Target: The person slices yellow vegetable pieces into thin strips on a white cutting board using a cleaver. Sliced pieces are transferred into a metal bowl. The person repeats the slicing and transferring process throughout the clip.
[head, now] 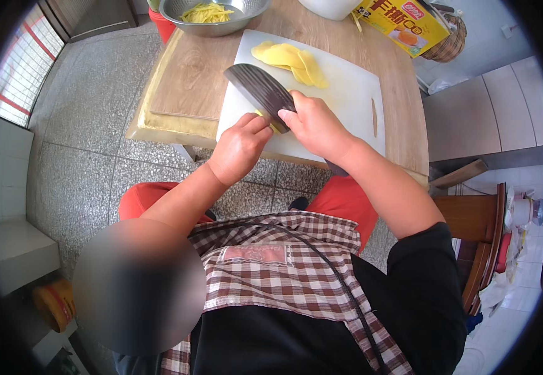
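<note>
My right hand (320, 124) grips a broad dark-bladed kitchen knife (262, 91), its blade slanting up and left over a white cutting board (351, 108). Just left of the blade, my left hand (243, 143) has its fingers curled down on a small yellow piece (259, 113) at the board's near side; most of that piece is hidden by the fingers and the blade. Farther back on the board, thin yellow slices (290, 61), perhaps potato, lie overlapping. A metal bowl (245, 23) beyond the board's far left corner holds yellow shreds (207, 13).
The board lies on a wood-grain table (187, 89). At the far side stand a white container (330, 7) and a yellow printed carton (405, 28), by a wicker basket (452, 42). Part of a red bucket (161, 24) shows behind the metal bowl. Grey cabinets (468, 117) are at the right.
</note>
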The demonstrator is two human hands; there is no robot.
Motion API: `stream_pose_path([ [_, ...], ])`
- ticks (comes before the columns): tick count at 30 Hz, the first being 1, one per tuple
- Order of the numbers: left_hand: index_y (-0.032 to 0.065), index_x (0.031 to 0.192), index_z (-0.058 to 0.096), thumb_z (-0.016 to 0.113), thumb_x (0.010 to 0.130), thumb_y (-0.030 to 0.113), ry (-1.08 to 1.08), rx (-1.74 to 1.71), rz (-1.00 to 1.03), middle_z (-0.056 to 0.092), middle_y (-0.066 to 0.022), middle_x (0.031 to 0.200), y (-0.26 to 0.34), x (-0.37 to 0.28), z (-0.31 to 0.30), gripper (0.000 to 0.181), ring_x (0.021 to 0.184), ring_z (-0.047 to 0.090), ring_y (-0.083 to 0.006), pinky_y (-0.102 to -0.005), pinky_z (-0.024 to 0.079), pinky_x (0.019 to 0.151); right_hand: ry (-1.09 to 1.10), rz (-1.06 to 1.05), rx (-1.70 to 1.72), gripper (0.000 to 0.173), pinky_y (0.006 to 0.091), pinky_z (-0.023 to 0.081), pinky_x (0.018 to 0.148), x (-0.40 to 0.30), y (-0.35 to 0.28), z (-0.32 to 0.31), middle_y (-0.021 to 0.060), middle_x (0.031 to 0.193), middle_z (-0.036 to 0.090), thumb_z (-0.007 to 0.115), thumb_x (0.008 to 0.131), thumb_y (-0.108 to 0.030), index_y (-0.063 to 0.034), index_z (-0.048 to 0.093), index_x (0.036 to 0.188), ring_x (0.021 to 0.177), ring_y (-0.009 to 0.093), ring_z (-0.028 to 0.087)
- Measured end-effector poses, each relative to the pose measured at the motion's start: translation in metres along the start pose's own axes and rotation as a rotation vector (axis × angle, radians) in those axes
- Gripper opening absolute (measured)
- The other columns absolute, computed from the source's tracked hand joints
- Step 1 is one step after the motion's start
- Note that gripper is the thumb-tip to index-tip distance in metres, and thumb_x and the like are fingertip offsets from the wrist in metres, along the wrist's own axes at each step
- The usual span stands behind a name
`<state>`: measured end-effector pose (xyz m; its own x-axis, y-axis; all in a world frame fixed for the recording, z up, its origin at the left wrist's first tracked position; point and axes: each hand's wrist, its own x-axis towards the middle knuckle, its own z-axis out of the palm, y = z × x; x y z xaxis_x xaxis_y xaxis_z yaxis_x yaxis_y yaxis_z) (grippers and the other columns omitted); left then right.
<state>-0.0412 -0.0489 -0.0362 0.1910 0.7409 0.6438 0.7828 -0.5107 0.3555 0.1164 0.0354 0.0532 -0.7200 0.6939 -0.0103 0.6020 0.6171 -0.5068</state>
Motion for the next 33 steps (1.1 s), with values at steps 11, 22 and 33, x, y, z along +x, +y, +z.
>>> stream_pose_path([
  [11,0.0013,0.087,0.065,0.063,0.069,-0.001,-0.01,-0.021,-0.012,0.062,-0.0094,0.097,0.003,0.0,0.0,0.018,0.091,0.06,-0.0264,-0.0345,0.052,0.076,-0.216,-0.001,-0.003,0.021,0.0395,0.047,0.066,-0.015,0.004,-0.028,0.021,0.072,0.058,0.057,0.089,-0.015,0.0054,0.051,0.089,0.067,0.032,0.059],
  [22,0.0029,0.088,0.065,0.064,0.068,-0.001,0.004,0.002,-0.029,0.061,-0.0085,0.096,0.001,0.0,-0.001,0.02,0.088,0.059,-0.0271,-0.0351,0.052,0.073,-0.001,0.003,0.087,0.025,0.0485,0.047,0.068,-0.004,0.005,-0.002,0.0278,0.075,0.06,0.058,0.09,-0.019,0.004,0.049,0.084,0.076,0.045,0.059],
  [33,0.0023,0.087,0.065,0.064,0.068,0.0,0.007,0.023,-0.015,0.062,-0.0083,0.094,0.002,-0.001,0.0,0.019,0.086,0.06,-0.0261,-0.0344,0.052,0.072,-0.192,-0.012,-0.045,0.022,0.0481,0.048,0.068,-0.011,-0.003,-0.022,0.0269,0.077,0.061,0.056,0.091,-0.016,0.0052,0.051,0.087,0.076,0.043,0.061],
])
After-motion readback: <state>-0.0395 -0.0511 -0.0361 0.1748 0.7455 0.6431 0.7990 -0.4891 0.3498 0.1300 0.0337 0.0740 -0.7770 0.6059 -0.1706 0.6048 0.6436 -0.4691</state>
